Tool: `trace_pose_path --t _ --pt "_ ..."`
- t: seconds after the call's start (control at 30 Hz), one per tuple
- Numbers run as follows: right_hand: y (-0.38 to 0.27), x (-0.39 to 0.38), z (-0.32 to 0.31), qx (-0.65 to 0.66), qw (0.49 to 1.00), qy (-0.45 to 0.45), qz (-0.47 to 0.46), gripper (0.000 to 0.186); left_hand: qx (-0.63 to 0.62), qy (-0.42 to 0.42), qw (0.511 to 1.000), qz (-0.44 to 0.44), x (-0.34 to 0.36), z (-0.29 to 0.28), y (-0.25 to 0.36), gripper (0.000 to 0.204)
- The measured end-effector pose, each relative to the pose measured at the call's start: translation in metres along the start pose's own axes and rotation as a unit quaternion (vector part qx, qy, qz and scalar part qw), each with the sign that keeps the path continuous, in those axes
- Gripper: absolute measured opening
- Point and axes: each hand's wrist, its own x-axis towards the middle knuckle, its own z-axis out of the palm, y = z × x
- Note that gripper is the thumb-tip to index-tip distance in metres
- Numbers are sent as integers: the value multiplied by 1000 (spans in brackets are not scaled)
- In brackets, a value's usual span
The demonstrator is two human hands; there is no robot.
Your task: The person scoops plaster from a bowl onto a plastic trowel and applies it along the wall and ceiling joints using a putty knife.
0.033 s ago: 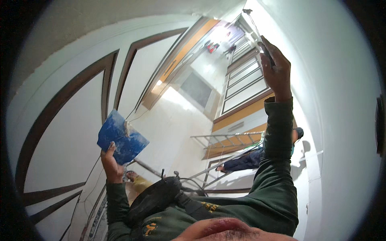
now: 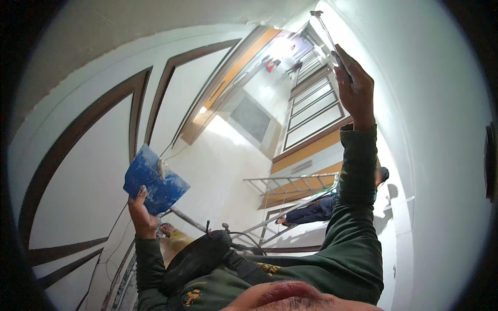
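My left hand (image 2: 143,212) grips a blue flat board (image 2: 155,186) by its lower edge at the lower left; the board has white smears and a lump of pale paste (image 2: 162,168). My right hand (image 2: 355,88) is raised at the upper right, closed on a long, slim metal tool (image 2: 324,28). The tool's far end, with a dark smudge at it, is by the bright white surface (image 2: 397,62) where it meets another pale surface at the top. What exactly that far end is, I cannot tell.
A person (image 2: 311,210) in dark clothing is among metal ladder or scaffold bars (image 2: 282,181) at the lower right. Below lie a pale floor (image 2: 233,186), loose cables (image 2: 174,151) and brown-framed white panels (image 2: 78,171). Small figures (image 2: 295,67) show far down the corridor.
The tool's far end and my right hand have shifted very slightly left. The board and most of the view sit slightly lower and further left; both grips look the same.
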Motion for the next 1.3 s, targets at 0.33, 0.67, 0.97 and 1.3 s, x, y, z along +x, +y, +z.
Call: trace_pose_path --t 0.33,0.67,0.97,1.3 --pt "37 63 -13 -183 982 38 27 26 -29 44 998 -27 4 -13 -14 39" --pt "62 86 -6 -211 973 6 87 29 -9 47 998 -31 6 -13 -15 42" --pt "80 104 7 -244 967 69 -10 27 -60 33 997 -29 5 -11 -16 41" --pt "45 115 45 -200 956 180 116 23 -19 20 998 -62 13 -28 -23 37"
